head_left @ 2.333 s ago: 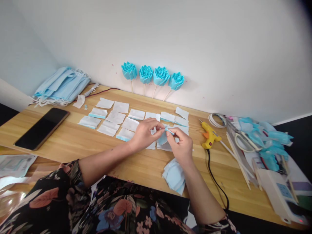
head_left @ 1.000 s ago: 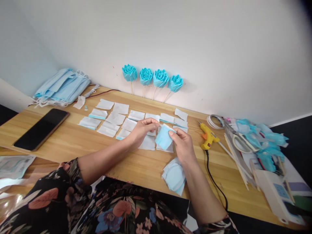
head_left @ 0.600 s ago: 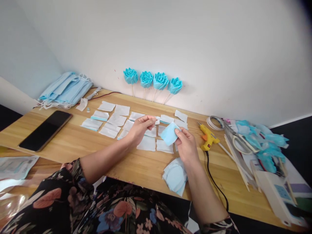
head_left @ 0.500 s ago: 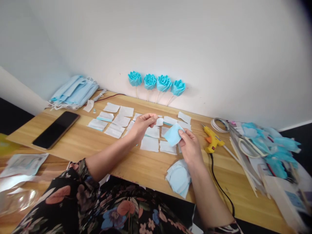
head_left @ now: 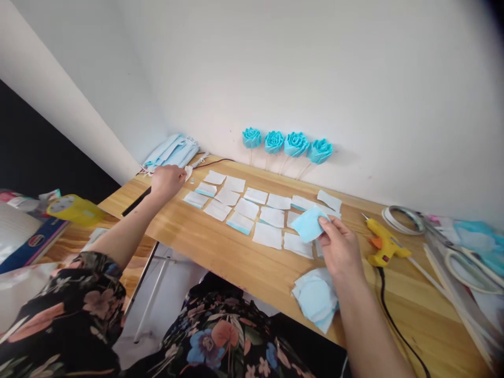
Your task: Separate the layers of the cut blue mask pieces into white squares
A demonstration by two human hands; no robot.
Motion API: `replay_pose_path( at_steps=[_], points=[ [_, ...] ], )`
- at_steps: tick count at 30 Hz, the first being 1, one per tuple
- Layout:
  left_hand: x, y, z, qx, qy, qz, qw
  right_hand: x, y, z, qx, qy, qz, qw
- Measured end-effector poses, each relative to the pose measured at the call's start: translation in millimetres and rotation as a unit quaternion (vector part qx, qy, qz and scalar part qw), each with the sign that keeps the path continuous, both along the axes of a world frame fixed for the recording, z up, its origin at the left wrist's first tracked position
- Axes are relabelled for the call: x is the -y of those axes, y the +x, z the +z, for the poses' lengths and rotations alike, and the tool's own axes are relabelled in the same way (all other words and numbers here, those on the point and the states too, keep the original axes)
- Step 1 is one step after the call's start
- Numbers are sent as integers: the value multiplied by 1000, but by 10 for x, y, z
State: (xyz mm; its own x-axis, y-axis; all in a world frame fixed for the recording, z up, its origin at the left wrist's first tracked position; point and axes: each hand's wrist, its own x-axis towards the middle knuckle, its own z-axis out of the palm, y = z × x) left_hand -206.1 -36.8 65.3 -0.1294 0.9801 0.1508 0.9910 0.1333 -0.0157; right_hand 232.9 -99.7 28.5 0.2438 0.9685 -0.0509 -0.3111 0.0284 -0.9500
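Note:
My right hand (head_left: 340, 247) is closed in a pinch on a light blue fabric square (head_left: 308, 224), held just above the wooden table (head_left: 220, 252). My left hand (head_left: 167, 181) is stretched far to the left with its fingers curled, beside a small white scrap (head_left: 188, 172) and close to a stack of blue face masks (head_left: 171, 151). What its fingers hold is hidden. Several white squares (head_left: 246, 207) lie in rows between my hands. A pile of rounded light blue pieces (head_left: 315, 299) sits at the front edge under my right wrist.
Four blue fabric roses on sticks (head_left: 287, 144) lean on the wall. A yellow glue gun (head_left: 384, 244) with a black cord, a tape roll (head_left: 401, 219), scissors (head_left: 472, 262) and wooden sticks lie at the right. A yellow object (head_left: 74, 210) sits left of the table.
My left hand let go of the blue square and swung far left to the white scrap by the masks. The right hand kept the square. My view turned left.

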Motion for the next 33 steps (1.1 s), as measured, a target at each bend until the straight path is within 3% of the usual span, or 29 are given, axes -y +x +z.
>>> replay_pose_path(
  at_steps=[4,9,18,33],
  points=[
    [-97,-109,-224,-73,-19,4,997,-38,34,-62,9,7,-12,1000],
    [-180,-198,-310,-74,-40,-3,996,-57,50,-99,13,9,-16,1000],
    [-217,-340,-208,-45,-97,-30,994,-43,59,-92,26,12,-18,999],
    [-371,-265,-138,-3,-42,23,999,-37,62,-93,7,10,-19,1000]
  ],
)
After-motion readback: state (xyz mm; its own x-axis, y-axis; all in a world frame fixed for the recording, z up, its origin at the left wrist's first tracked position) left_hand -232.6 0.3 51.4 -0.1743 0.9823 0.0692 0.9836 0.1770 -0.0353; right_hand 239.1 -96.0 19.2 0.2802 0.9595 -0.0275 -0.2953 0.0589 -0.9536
